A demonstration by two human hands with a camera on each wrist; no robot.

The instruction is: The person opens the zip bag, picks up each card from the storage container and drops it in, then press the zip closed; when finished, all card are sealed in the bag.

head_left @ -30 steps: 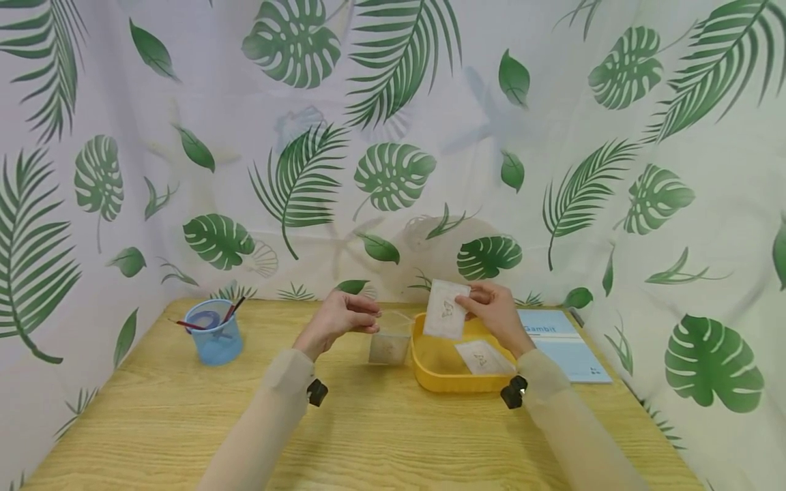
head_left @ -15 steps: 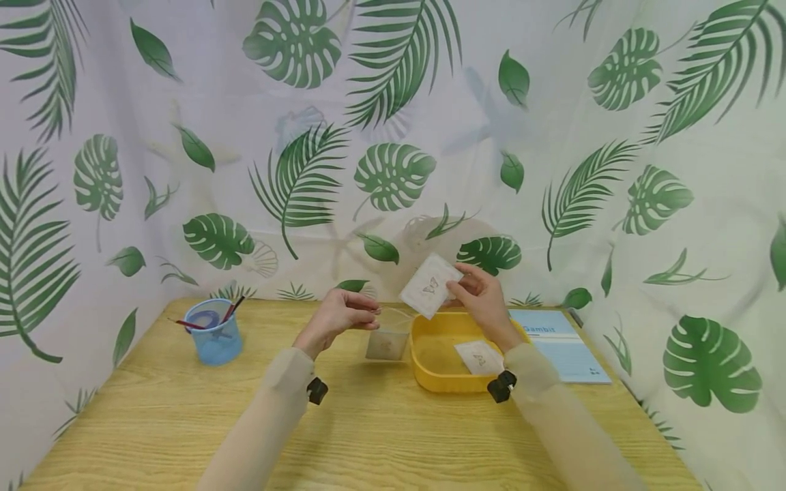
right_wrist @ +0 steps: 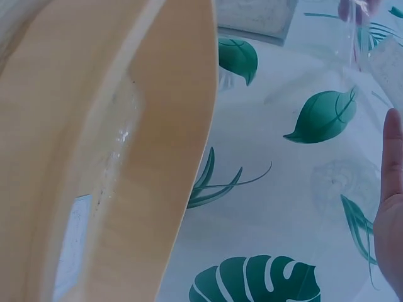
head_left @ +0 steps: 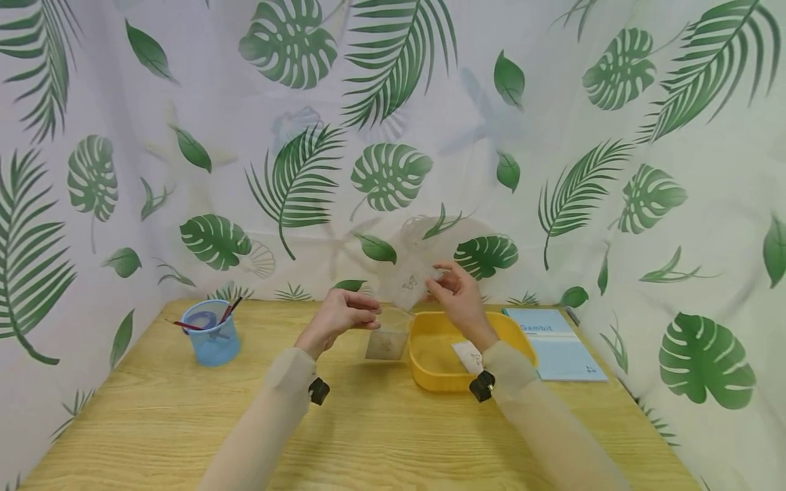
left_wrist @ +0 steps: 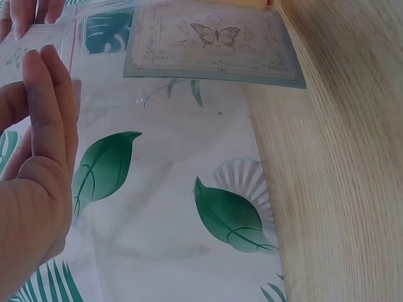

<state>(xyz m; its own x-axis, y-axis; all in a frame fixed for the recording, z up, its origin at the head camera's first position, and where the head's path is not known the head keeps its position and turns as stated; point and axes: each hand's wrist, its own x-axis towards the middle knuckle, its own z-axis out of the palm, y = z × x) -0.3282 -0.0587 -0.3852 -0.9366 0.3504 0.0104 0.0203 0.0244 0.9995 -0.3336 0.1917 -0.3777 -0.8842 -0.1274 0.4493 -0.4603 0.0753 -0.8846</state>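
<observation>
My left hand [head_left: 340, 318] pinches the top of a clear zip bag [head_left: 394, 319], which hangs just above the table. A butterfly-printed card [left_wrist: 214, 45] lies at the bottom of the bag. With thumb and fingers my right hand [head_left: 459, 300] holds another white butterfly card [head_left: 409, 286], tilted, near the bag's mouth. Whether the card's lower edge is inside the bag I cannot tell. Below my right hand stands a yellow plastic box [head_left: 439, 383]. A white butterfly card [head_left: 468, 356] lies in it, partly covered by my right arm.
On the left of the table [head_left: 381, 436] stands a blue mesh pen cup [head_left: 216, 344] with pens and a roll of tape. A light-blue notebook [head_left: 568, 354] lies right of the yellow box. A leaf-patterned curtain [head_left: 393, 136] closes off the back and sides.
My right hand has moved left with its card, from above the yellow box to the mouth of the bag, tilting the card. My left hand has stayed in place with the bag.
</observation>
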